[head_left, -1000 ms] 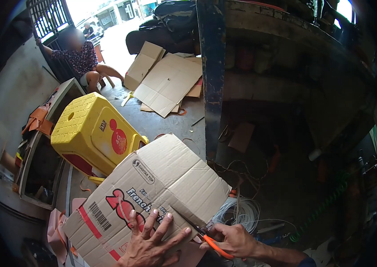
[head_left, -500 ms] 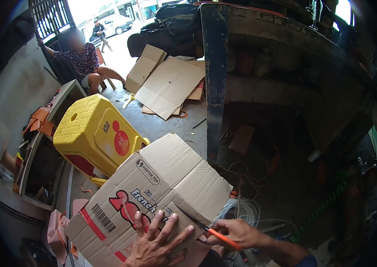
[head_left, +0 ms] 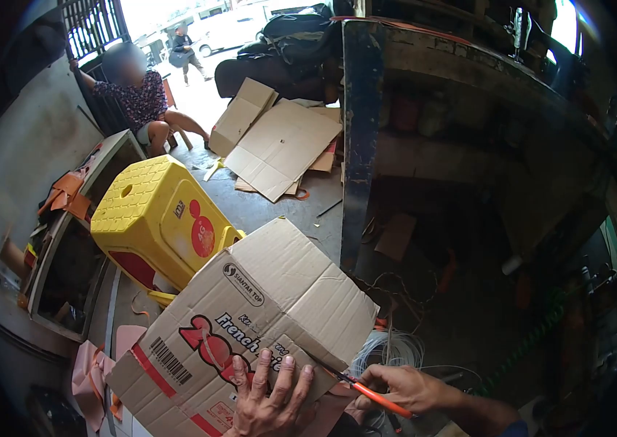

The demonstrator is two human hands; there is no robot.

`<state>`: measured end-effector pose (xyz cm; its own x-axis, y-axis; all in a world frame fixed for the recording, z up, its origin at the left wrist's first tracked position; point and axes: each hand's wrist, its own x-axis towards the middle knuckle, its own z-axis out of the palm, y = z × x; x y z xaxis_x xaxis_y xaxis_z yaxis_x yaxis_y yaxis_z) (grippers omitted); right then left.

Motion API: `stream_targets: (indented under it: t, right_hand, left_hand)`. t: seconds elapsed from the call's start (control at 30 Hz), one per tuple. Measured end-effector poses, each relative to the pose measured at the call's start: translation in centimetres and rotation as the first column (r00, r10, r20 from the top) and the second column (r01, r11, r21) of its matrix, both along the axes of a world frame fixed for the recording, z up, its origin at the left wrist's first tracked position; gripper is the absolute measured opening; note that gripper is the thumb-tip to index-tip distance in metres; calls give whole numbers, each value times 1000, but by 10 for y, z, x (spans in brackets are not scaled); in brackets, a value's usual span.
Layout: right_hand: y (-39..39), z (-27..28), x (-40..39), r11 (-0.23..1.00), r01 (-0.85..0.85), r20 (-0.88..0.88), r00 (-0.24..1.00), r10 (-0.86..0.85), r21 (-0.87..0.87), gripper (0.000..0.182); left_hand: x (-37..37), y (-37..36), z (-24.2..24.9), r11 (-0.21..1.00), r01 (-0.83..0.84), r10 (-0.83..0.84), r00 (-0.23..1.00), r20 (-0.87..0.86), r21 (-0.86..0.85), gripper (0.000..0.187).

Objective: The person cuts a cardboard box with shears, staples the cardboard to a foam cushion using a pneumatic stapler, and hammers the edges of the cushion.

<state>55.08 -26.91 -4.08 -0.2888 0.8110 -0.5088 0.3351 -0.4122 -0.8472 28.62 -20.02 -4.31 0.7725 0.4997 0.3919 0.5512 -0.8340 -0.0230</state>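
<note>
A printed cardboard box piece (head_left: 250, 291) lies tilted in front of me, with red lettering, a barcode and a crease across its upper half. My left hand (head_left: 272, 397) rests on its lower front face, fingers stretched out. In my right hand (head_left: 399, 390) are orange-handled scissors (head_left: 377, 397), gripped at the cardboard's lower right edge. Their dark blades reach into a slit between the printed face and the plain flap; the tips are hidden. Part of my left palm runs out of the frame.
Beyond the cardboard, a yellow plastic stool (head_left: 166, 218) lies tipped over. Flat cardboard sheets (head_left: 283, 149) are piled on the floor. A seated person (head_left: 137, 102) is at the doorway. A dark workbench (head_left: 359, 138) stands right, with coiled clear line (head_left: 396, 349) below.
The scissors and right hand have shifted slightly right and down, with less blade showing. My left hand has slid a little right, its fingers closer together. A distant walker has moved right.
</note>
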Motion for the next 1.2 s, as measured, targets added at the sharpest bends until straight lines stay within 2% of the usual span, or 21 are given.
stream_targets:
  t: [0.03,0.1,0.17,0.23,0.27,0.3,0.37,0.4,0.67,0.73,0.83,0.9,0.93,1.03,1.07,1.17,1.2]
  right_hand:
    - [1,3,-3,999,-3,112,994,-1,37,67]
    - [6,-4,-7,999,3,115,993,-9,52,69]
    - [8,-24,-6,996,70,-84,994,-65,50,69]
    - [9,-18,-15,993,100,-90,991,-94,62,68]
    - [11,-14,-19,986,97,-21,995,-95,136,68]
    - [12,-11,-24,974,92,46,994,-104,208,68]
    - [19,0,-27,980,88,62,993,-100,178,66]
    - [22,1,-30,975,95,56,993,-108,201,65]
    - [31,2,-39,954,66,104,989,-101,292,58]
    - [39,3,-39,966,81,81,991,-104,247,59]
    - [56,8,-42,973,89,76,991,-107,212,60]
    - [61,4,-41,971,107,-7,994,-108,212,58]
    - [59,-3,-42,952,109,-10,994,-111,285,57]
    - [60,-1,-43,960,105,-33,994,-100,261,56]
    - [63,2,-42,957,78,28,996,-89,279,56]
    - [78,1,-49,952,117,32,991,-132,284,56]
    - [81,2,-49,945,130,-28,991,-128,300,59]
  left_hand:
    - [0,0,-1,1000,18,-19,999,50,3,49]
    - [1,-1,-4,998,49,-53,994,96,36,44]
    - [-4,-2,-11,994,81,-91,986,140,73,40]
    - [-16,-5,-25,990,106,-92,986,-136,97,52]
    - [-17,-3,-23,988,148,-147,989,-29,50,42]
    - [-16,-4,-22,988,147,-145,989,-26,51,42]
    - [-9,-8,-16,978,209,-186,916,355,-27,33]
    - [-8,-7,-11,973,229,-214,897,386,8,31]
    - [-17,-4,-7,955,291,-232,850,473,-55,29]
    - [-18,-3,-11,949,308,-242,839,487,-60,28]
    - [-18,2,-18,946,323,-274,832,482,-19,27]
    - [-18,1,-22,952,306,-261,834,486,-13,28]
    - [-21,2,-22,947,321,-276,835,476,-16,28]
    - [-23,3,-22,942,335,-288,841,458,-23,29]
    - [-22,3,-23,944,330,-285,840,462,-18,28]
    - [-22,2,-18,943,332,-283,846,451,-31,28]
    - [-21,0,-15,943,329,-278,857,434,-45,28]
